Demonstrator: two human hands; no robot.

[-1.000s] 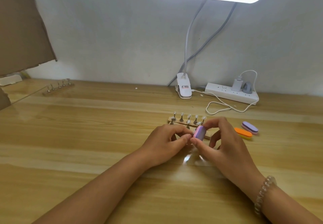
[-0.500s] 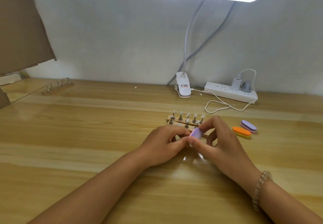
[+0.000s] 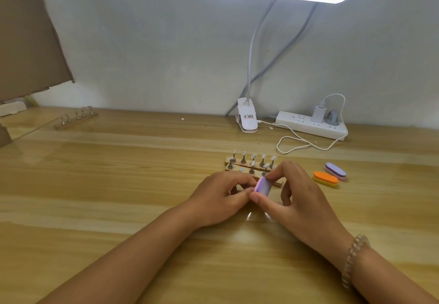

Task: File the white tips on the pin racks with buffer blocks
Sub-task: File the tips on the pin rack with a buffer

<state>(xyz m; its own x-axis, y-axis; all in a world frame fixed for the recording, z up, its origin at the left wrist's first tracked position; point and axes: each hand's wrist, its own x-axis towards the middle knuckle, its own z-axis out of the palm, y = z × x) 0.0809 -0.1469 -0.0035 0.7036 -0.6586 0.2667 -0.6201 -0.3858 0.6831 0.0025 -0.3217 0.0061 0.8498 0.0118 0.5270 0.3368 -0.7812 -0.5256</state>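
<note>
The lilac oval foam buffer block (image 3: 262, 187) is pinched between the thumb and forefinger of the right hand (image 3: 297, 199), just in front of the two wooden pin racks (image 3: 278, 183) on the pale wooden counter (image 3: 118, 185). The left hand (image 3: 221, 195) is curled against the block; whether something is held in it cannot be told. The small white tips (image 3: 253, 156) stand on the racks' metal pins, very near to the right forefinger. A wide stroke could therefore knock over a pin. If too much pressure is given, a tip could be pulled off.
</note>
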